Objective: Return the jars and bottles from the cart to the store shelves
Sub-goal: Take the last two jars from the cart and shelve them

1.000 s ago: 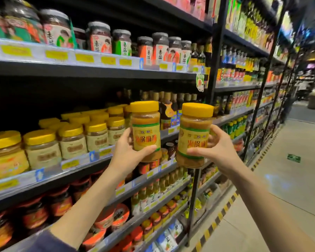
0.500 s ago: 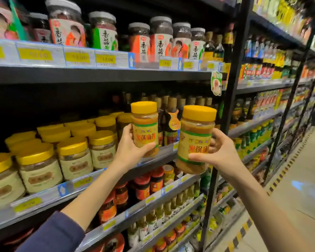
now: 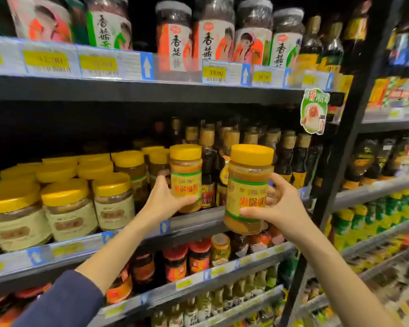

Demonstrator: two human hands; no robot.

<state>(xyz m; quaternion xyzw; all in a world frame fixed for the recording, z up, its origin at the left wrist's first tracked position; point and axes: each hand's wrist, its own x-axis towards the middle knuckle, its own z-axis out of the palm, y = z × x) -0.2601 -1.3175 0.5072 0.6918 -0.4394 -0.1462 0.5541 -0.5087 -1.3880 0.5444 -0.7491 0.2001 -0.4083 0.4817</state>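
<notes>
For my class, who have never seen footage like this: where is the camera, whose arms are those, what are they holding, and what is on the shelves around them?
There is no machine here. A person wears a wide-angle camera on the head, so you look forward and down along their own two arms in a shop aisle. The left hand grips a yellow-lidded jar of orange-brown paste, held at the edge of the middle shelf. The right hand holds a matching second jar, nearer the camera, in front of the shelf. On that shelf stand paler jars with gold lids to the left and dark bottles behind. The shelf above carries larger jars with picture labels and yellow price tags.
</notes>
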